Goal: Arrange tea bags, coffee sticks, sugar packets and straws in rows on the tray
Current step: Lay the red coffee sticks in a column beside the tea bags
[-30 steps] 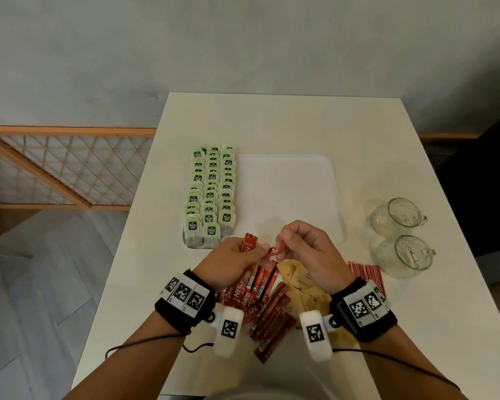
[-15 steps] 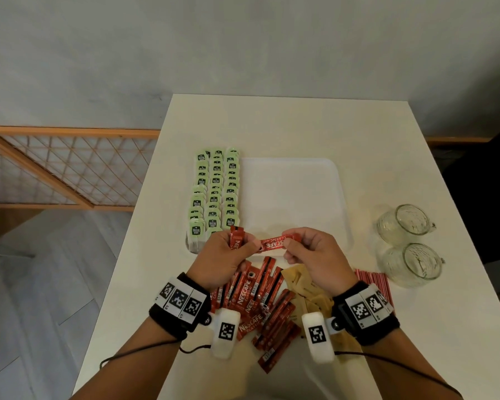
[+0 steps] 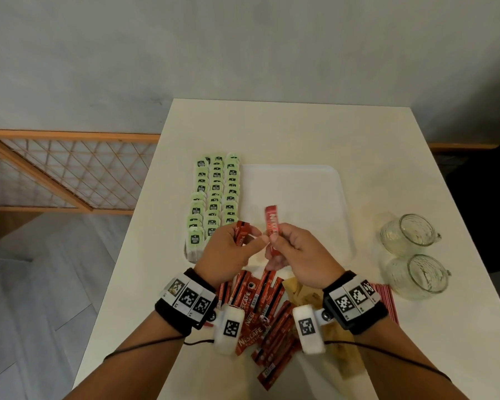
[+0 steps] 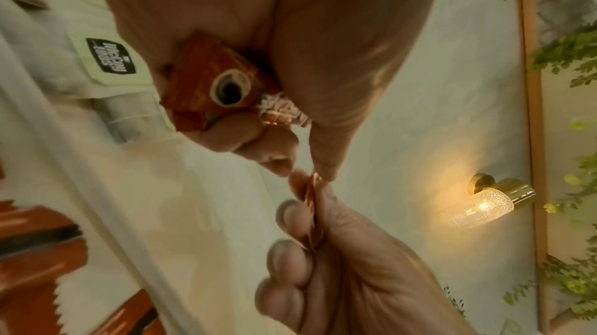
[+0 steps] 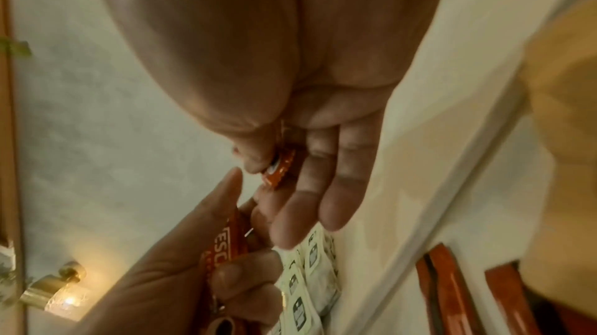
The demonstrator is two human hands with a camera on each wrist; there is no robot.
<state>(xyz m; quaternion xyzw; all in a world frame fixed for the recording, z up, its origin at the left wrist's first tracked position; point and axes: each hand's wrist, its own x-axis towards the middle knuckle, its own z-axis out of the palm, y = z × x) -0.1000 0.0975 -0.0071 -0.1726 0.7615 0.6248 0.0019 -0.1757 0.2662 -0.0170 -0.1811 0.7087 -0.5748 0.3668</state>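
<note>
1. The single red foil coffee stick (image 3: 272,226) stands nearly upright above the near edge of the white plastic tray (image 3: 339,197), pinched at its lower half by the right hand (image 3: 300,255), thumb against forefinger.
2. The left hand (image 3: 228,252) has its fingers curled round a small bundle of red coffee sticks (image 3: 242,232), its thumb tip meeting the right hand's stick.
3. Three rows of green-tagged tea bags (image 3: 214,197) fill the tray's left side; the rest of the tray lies bare.
4. My read: the step is laying the first coffee row. Best to lower this stick flat just beside the tea bags, parallel to their rows, and release only once it lies straight.
5. The risk: the foil looks slick, and a careless drop would skew it.
6. On the cream table (image 3: 272,125), near the person, wait loose red coffee sticks (image 3: 272,327), brown paper sugar packets (image 3: 303,293) and red-and-white striped straws (image 3: 386,298).
7. Two clear glass mugs (image 3: 413,255) sit right of the tray.
</note>
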